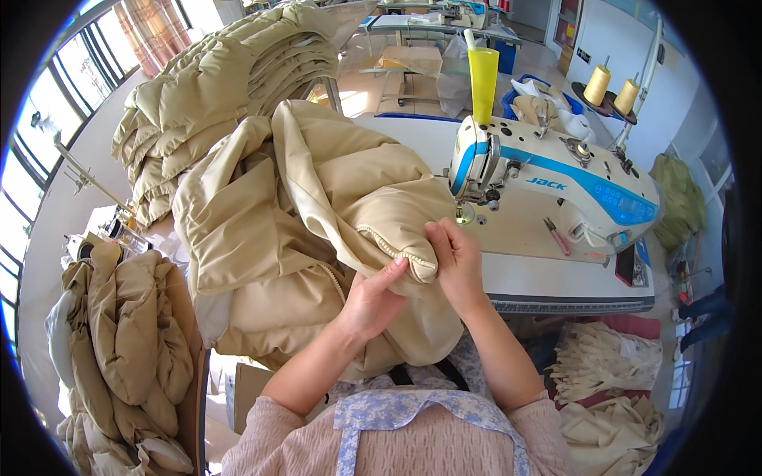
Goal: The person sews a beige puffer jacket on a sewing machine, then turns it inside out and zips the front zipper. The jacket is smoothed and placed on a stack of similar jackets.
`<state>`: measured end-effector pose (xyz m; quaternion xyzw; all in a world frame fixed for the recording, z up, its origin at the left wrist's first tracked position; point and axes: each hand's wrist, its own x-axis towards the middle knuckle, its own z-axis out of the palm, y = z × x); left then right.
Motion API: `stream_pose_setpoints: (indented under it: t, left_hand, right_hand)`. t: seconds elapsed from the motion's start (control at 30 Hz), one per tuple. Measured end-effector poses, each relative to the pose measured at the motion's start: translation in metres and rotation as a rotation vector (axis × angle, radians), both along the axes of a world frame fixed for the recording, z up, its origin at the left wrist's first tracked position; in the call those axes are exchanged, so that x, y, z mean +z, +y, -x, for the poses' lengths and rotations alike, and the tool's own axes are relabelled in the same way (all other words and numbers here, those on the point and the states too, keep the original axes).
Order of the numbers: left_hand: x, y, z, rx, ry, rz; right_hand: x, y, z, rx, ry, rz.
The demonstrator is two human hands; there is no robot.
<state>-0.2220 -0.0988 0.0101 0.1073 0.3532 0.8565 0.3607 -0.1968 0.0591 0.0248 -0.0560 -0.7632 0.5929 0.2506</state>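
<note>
A beige padded garment (353, 163) lies bunched over the sewing table, and both my hands grip a corner of it beside a cream zipper (376, 242). My left hand (371, 300) pinches the zipper edge with its thumb on top. My right hand (456, 266) is closed on the fabric just right of that corner, its thumb raised along the edge. Behind my right hand stands a white and blue sewing machine (548, 178); pink-handled snips (557, 236) lie on its bed, and a phone (625, 266) is at the table's right end.
Stacked padded garments (206, 87) rise at back left, more beige pieces (119, 333) pile lower left. Thread cones (597, 86) and a yellow cup (482, 83) top the machine area. A blue bin (508, 99) sits behind; bagged cream pieces (603, 361) lie below the table's right.
</note>
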Motion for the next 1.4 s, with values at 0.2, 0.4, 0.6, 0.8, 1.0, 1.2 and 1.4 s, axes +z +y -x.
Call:
stream_pose_setpoints:
  t: [0.2, 0.4, 0.6, 0.8, 1.0, 1.2, 1.4]
  left_hand:
    - [0.016, 0.005, -0.004, 0.107, 0.147, 0.060]
    - [0.037, -0.024, 0.005, -0.043, 0.514, 0.502]
    - [0.104, -0.129, 0.012, 0.561, 1.372, 1.096]
    - [0.089, -0.241, 0.114, 0.430, 1.132, 2.222]
    - [0.136, -0.295, 0.223, 0.988, 0.916, 1.045]
    - [0.307, -0.166, 0.395, 1.155, 1.064, 0.148]
    - [0.329, -0.064, 0.480, 0.901, 1.339, 0.079]
  right_hand:
    - [0.028, 0.009, -0.033, 0.040, 0.449, -0.412]
    - [0.042, 0.039, -0.049, -0.111, 0.459, -0.161]
    - [0.015, 0.091, -0.072, -0.159, 0.433, 0.298]
    - [-0.021, 0.112, -0.098, -0.126, 0.420, 0.201]
    - [-0.015, 0.128, -0.117, -0.455, 0.407, 0.570]
    - [0.022, 0.118, -0.137, -0.756, 0.623, 0.197]
    - [0.023, 0.033, -0.134, -0.314, 0.619, -0.305]
